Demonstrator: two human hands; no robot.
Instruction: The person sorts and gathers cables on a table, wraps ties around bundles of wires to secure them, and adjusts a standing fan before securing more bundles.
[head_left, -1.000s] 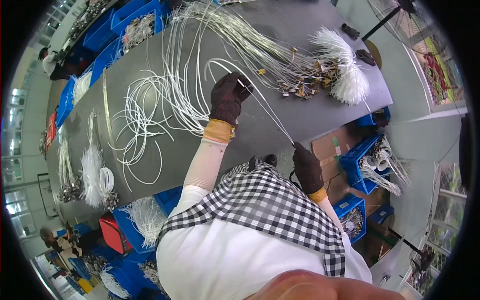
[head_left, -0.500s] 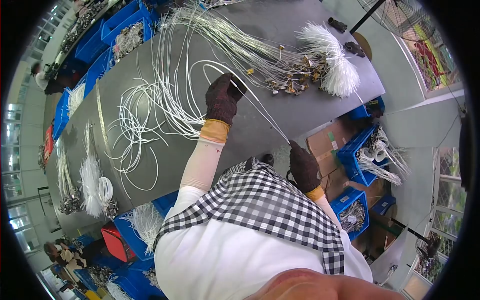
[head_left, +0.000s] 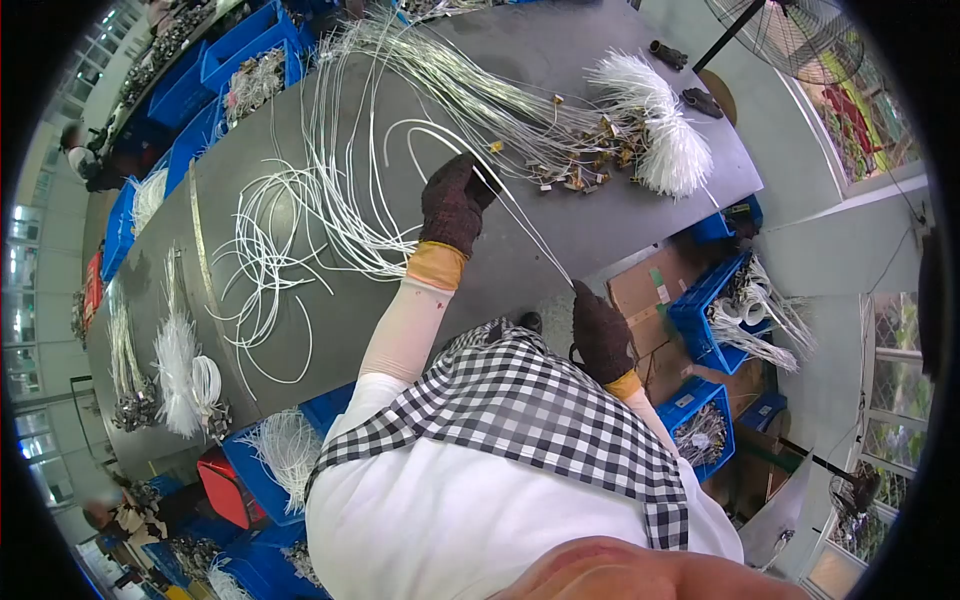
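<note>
My left hand, in a dark brown knitted glove, is closed over the table, its fingers bent around a looped white cable. From there the cable's strands run down to the right to my right hand, gloved alike and closed on their ends near the table edge. Left of my left hand, loose coils of white cable spread over the grey table. Beyond my hands lies a long bundle of thin wires with small brass-coloured connectors at its right end.
A fanned bunch of white strands lies at the table's right end near dark gloves. Tied cable bundles lie at the left. Blue crates with cables stand at the right, near a fan. Other people are far left.
My left hand has shifted slightly down and right along the cable. My right hand has moved slightly left, still on the strand ends.
</note>
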